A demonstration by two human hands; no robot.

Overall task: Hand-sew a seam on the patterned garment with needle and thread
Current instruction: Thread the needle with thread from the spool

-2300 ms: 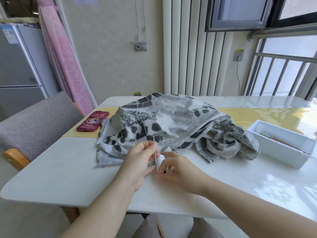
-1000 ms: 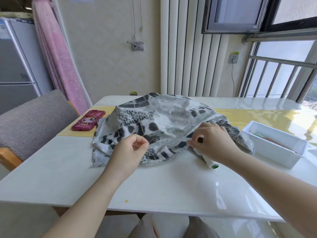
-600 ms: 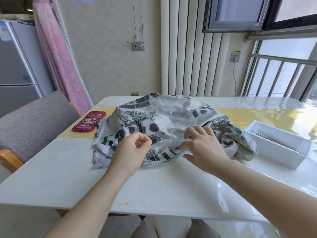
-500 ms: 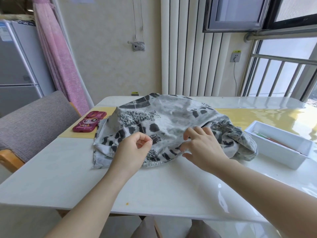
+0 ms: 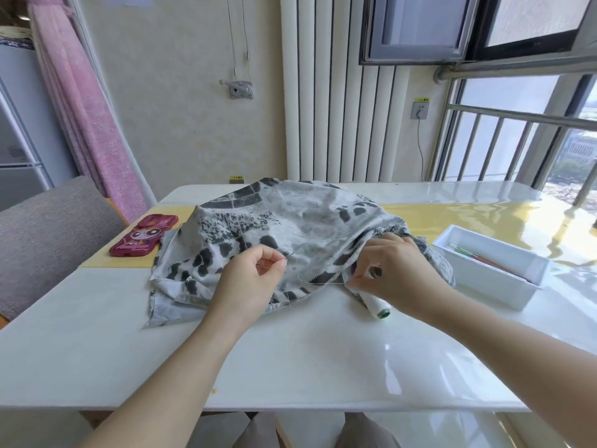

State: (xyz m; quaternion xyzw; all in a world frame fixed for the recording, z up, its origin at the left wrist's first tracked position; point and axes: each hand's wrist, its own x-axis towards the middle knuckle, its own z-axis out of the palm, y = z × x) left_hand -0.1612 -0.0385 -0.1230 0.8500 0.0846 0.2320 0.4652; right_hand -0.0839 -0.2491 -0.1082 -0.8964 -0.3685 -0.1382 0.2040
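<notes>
The white surface [image 5: 290, 357] carries the patterned garment [image 5: 290, 234], heaped in a loose mound from the middle toward the far side, its near hem lying flat. The left hand [image 5: 248, 279] hovers over the near part of the cloth with thumb and forefinger pressed together on what I take to be the needle [image 5: 285, 262], which is too thin to make out clearly. The right hand [image 5: 394, 273] sits at the mound's right flank, fingers curled, fingertips pinching the thread [image 5: 323, 281] just where it leaves the white spool [image 5: 376, 303], which lies on its side beneath that hand. The strand runs slack across the cloth between the two hands, so the step in hand looks like drawing off a working length before stitching. To do it well, I would keep the pinch on the needle firm so the thread cannot slip out of the eye. The right hand should feed evenly, and the strand should be lifted clear of the folds so it does not snag or knot. The spool is round and near the hand, so a tug could roll it rightward or toward the near edge. There is bare surface near and to the left for spreading the hem. On the right the white tray [image 5: 491, 276] stands close, and the red phone case [image 5: 143, 236] lies just beside the garment's far left corner.
</notes>
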